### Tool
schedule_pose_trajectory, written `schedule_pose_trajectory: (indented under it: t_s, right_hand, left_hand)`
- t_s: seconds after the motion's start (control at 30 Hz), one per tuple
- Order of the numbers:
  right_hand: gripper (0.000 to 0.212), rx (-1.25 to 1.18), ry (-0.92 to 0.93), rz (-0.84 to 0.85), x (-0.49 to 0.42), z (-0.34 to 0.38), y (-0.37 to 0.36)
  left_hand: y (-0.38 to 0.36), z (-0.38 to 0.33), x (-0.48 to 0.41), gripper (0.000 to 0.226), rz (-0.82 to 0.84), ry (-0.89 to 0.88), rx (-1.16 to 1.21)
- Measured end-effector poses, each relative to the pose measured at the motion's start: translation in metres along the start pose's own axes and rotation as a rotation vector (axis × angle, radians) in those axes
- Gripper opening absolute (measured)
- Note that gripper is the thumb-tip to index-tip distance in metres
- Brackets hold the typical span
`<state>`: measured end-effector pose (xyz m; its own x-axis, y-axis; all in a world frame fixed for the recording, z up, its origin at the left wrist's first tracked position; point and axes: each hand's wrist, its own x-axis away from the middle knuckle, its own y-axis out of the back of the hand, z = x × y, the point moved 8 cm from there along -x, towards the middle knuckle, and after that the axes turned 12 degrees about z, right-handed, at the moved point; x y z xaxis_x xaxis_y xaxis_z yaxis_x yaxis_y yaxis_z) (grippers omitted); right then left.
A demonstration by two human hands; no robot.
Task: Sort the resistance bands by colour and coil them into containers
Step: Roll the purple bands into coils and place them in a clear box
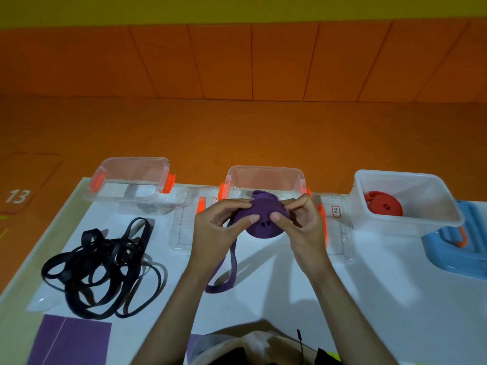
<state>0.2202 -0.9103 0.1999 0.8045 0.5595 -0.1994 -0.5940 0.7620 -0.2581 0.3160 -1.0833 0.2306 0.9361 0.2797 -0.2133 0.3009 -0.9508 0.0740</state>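
We see the purple band (259, 222), mostly coiled, pinched between the curled fingers of the left hand (216, 227) and right hand (300, 225). They hold it above the tabletop (369, 299) just before the middle container (263, 171). The lid label (336, 211) is unreadable; the floor marker (18, 196) reads "13".

Bare left hand (218, 230), right hand (301, 229), beige top (226, 345), thin black cable (300, 342)
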Motion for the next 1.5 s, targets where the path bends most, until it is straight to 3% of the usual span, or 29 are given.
schedule_pose_trajectory:
  t_s: [0.1,0.27,0.5,0.63,0.8,1.07,1.3,1.5]
  right_hand:
    - [0.037,-0.006,0.023,-0.031,-0.001,0.000,0.002]
    - [0.034,-0.006,-0.009,0.063,-0.003,-0.006,0.000]
    - [0.031,0.055,0.045,0.000,-0.004,0.006,0.004]
    - [0.027,0.031,0.009,0.080,-0.002,0.001,-0.002]
    - [0.030,0.051,0.015,0.002,0.001,0.003,0.002]
    - [0.033,0.039,0.030,0.080,-0.002,0.012,-0.009]
    - [0.045,0.002,0.020,-0.006,-0.001,0.011,-0.004]
    - [0.032,0.007,0.032,0.025,0.001,0.010,-0.005]
  left_hand:
    - [-0.001,0.003,0.001,0.036,0.036,0.009,-0.017]
    - [0.001,0.000,-0.005,0.036,0.047,-0.008,-0.014]
    - [-0.001,0.003,-0.004,0.042,0.056,0.000,0.020]
    - [0.003,0.005,-0.004,0.042,0.089,0.020,-0.039]
    - [0.000,0.006,0.000,0.038,0.009,0.037,-0.021]
    - [0.004,0.002,0.001,0.047,0.066,0.029,-0.078]
    - [-0.002,-0.005,0.002,0.046,0.049,0.015,0.006]
    - [0.008,-0.014,-0.002,0.042,-0.017,-0.016,-0.002]
